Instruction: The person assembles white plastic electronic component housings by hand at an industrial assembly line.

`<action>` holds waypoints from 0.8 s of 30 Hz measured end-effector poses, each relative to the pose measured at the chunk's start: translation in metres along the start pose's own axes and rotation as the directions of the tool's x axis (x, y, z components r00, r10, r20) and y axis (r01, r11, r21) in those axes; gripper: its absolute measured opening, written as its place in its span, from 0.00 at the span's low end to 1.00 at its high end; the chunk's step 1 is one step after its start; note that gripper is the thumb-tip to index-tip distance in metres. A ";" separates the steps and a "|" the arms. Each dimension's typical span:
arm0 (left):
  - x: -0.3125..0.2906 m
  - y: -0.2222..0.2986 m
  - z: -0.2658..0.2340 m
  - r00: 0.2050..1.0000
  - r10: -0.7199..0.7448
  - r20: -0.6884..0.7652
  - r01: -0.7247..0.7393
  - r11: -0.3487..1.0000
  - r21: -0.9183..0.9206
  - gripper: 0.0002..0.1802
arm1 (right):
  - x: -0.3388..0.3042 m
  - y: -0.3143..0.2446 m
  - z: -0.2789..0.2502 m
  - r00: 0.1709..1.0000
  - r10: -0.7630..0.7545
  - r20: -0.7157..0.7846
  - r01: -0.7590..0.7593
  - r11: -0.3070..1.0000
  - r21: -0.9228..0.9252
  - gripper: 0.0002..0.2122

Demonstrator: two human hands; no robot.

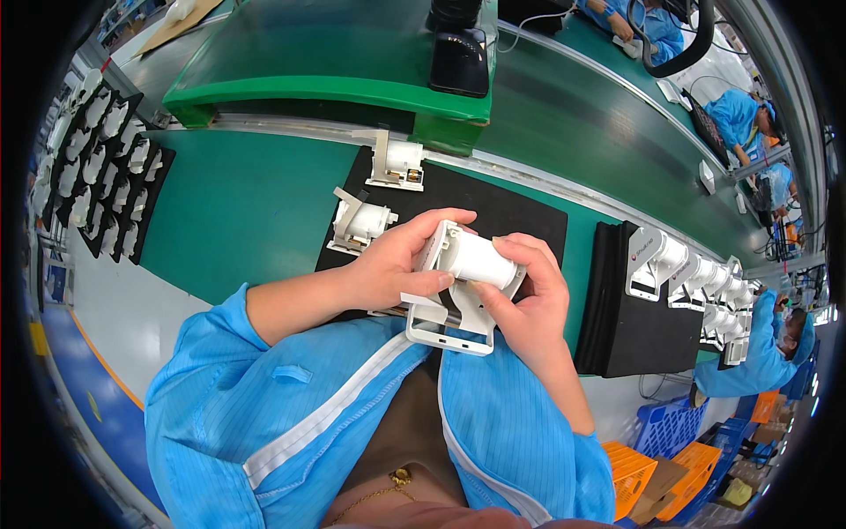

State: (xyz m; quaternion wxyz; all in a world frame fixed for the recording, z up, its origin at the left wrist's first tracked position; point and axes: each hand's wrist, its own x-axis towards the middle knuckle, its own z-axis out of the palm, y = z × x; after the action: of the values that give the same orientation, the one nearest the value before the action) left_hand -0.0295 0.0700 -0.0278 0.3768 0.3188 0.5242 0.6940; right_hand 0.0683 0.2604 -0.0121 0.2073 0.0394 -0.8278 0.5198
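Both hands hold one white plastic housing [477, 257] with a round cylinder and a rectangular open frame, tilted in front of my chest. My left hand [407, 256] grips its left side, thumb across the front. My right hand [532, 286] wraps round the cylinder's right end, thumb underneath. On the black mat [520, 212] beyond, a similar white unit [359, 220] with a bent flap lies close to my left wrist. Farther back stands another white unit [397, 161] with a small brass-coloured part at its base.
Several finished-looking white units [656, 260] stand on black foam [643, 335] at the right. Black trays of white parts [106, 167] lean at the far left. A green raised shelf [326, 88] with a black device [459, 63] stands ahead. A conveyor [582, 106] runs behind; co-workers in blue [738, 115] sit beyond.
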 end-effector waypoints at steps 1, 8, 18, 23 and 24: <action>0.000 0.000 0.000 1.000 -0.003 0.003 0.003 1.000 0.001 0.39 | 0.001 -0.001 -0.001 1.000 0.002 -0.003 -0.002 1.000 0.001 0.22; 0.001 -0.004 -0.002 0.998 0.022 0.054 -0.020 0.999 -0.029 0.41 | 0.007 -0.017 -0.005 0.987 -0.151 0.049 0.158 0.957 -0.243 0.24; 0.004 -0.004 -0.004 0.993 -0.036 0.113 0.058 0.980 -0.191 0.44 | 0.017 -0.013 -0.022 0.979 -0.100 0.179 0.132 0.975 -0.177 0.22; 0.005 -0.006 -0.003 0.988 -0.070 0.138 0.096 0.978 -0.187 0.43 | 0.010 -0.015 -0.013 0.996 -0.046 0.079 0.061 0.979 -0.197 0.21; 0.005 -0.007 -0.003 0.987 -0.052 0.150 0.076 0.984 -0.159 0.43 | 0.009 -0.015 -0.012 0.998 -0.030 0.059 0.041 0.980 -0.197 0.21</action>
State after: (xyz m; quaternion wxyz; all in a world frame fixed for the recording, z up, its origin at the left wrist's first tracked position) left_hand -0.0332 0.0737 -0.0346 0.4610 0.3195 0.4465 0.6972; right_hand 0.0684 0.2653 0.0084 0.1961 0.0480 -0.8800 0.4299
